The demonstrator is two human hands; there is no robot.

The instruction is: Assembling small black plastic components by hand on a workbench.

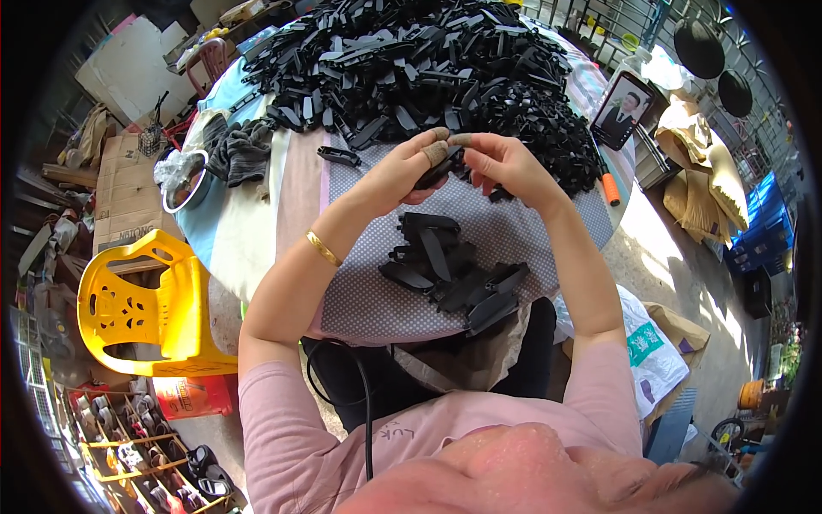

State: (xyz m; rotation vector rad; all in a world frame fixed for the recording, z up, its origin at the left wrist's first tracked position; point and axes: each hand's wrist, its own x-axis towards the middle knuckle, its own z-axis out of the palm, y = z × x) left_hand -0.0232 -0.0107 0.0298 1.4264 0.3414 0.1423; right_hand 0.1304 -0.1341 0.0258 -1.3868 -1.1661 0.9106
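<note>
My left hand (418,164) is closed around a slim black plastic part (438,174), holding it at a tilt above the table. Tan coverings wrap some of its fingers. From the other side my right hand (507,163) pinches at the part's upper end, its covered index fingertip close to the left fingers. What lies between the right fingertips is partly hidden. Nearer to me, a small heap of similar black parts (437,248) rests on the dotted cloth. A single black part (339,156) lies to the left of my hands.
A big pile of black plastic parts (402,60) covers the table's far side. A phone (621,110) stands at the right, near an orange cylinder (610,189). Dark gloves (244,152) and a bowl (193,190) sit at the left, above a yellow chair (141,304).
</note>
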